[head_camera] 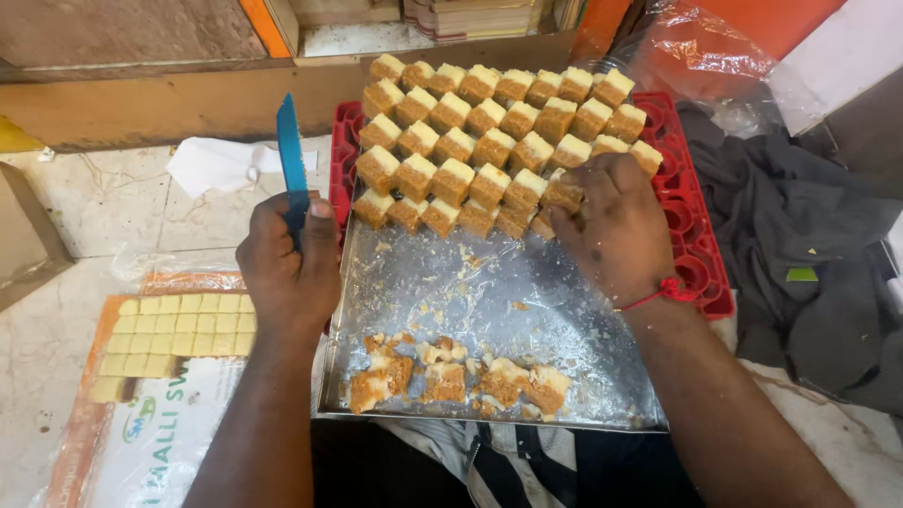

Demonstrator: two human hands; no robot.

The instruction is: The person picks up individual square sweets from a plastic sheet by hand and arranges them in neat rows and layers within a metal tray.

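Observation:
My left hand (287, 268) grips a blue serrated knife (291, 158), blade pointing up, just left of a steel tray (489, 301). Several rows of brown-and-cream sweet squares (489, 132) fill the tray's far half. My right hand (611, 226) rests on the squares at the right end of the nearest row, fingers curled over one or two pieces. Crumbly offcuts (451, 376) lie along the tray's near edge. A red thread circles my right wrist.
A red plastic crate (701, 235) sits under the tray. On the left floor, pale yellow squares (179, 329) lie in a plastic-covered box. White paper (221, 165) lies behind the knife. Dark cloth (809, 254) lies at right; a wooden ledge runs along the back.

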